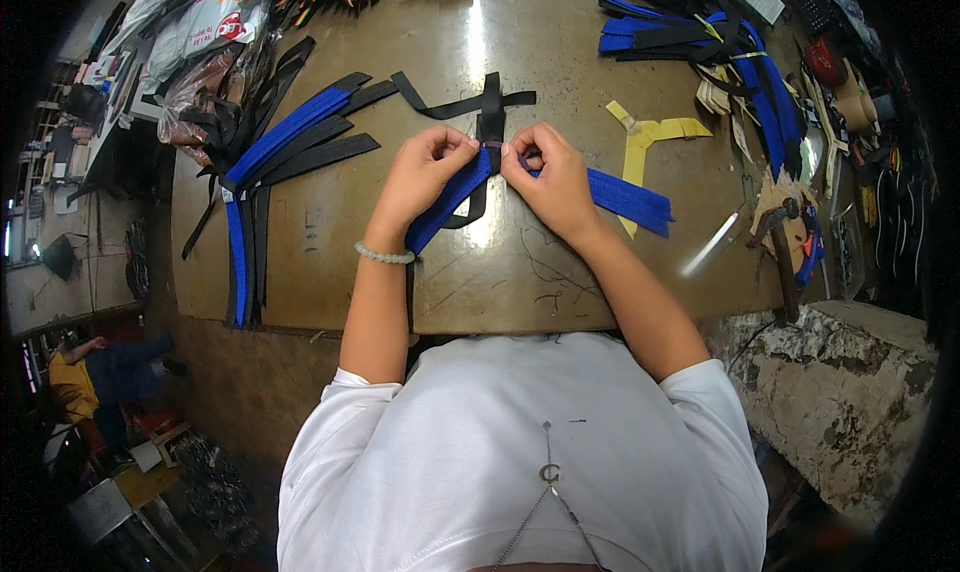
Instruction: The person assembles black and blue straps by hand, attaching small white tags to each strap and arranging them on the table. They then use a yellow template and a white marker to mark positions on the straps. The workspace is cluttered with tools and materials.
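Observation:
My left hand [430,169] and my right hand [553,175] meet over the table, thumbs and fingertips pinched at the crossing of a blue strap and a black strap. The blue strap [632,202] is wide and ribbed; it passes under my right hand, and its other part slants down beside my left wrist. Upright between my fingertips runs the black strap [491,112], with a thin purple strip across it at the pinch. Its thinner looped part hangs below. My fingers partly hide the crossing, so I cannot tell how the straps are joined there.
A bundle of blue and black straps [300,132] lies on the left of the brown table [380,302], another strap bundle [690,37] at the far right. Right of my hand is a yellow Y-shaped piece [640,147]. A hammer [785,262] rests at the right edge.

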A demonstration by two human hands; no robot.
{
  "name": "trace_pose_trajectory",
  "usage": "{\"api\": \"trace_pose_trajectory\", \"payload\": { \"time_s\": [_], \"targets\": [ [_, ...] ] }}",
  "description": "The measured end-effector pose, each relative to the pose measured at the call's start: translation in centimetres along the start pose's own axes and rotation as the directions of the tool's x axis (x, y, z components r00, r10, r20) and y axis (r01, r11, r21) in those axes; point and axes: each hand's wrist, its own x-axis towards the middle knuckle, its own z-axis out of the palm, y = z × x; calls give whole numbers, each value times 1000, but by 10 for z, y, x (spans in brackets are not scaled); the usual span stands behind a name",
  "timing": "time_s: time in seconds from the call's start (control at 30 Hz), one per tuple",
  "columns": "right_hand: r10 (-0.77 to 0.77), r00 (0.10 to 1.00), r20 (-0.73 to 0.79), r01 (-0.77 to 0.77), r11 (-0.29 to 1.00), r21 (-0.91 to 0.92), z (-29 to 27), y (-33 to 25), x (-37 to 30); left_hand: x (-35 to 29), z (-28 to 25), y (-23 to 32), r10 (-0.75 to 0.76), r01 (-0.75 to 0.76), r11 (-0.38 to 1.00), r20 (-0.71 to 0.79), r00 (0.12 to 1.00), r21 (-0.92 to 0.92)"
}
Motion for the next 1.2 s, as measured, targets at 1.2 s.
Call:
{"api": "trace_pose_trajectory", "payload": {
  "time_s": [1.2],
  "targets": [
    [243,957,157,-286,871,398,10,5,11,-8,3,1,-11,14,999,-87,996,30]
  ]
}}
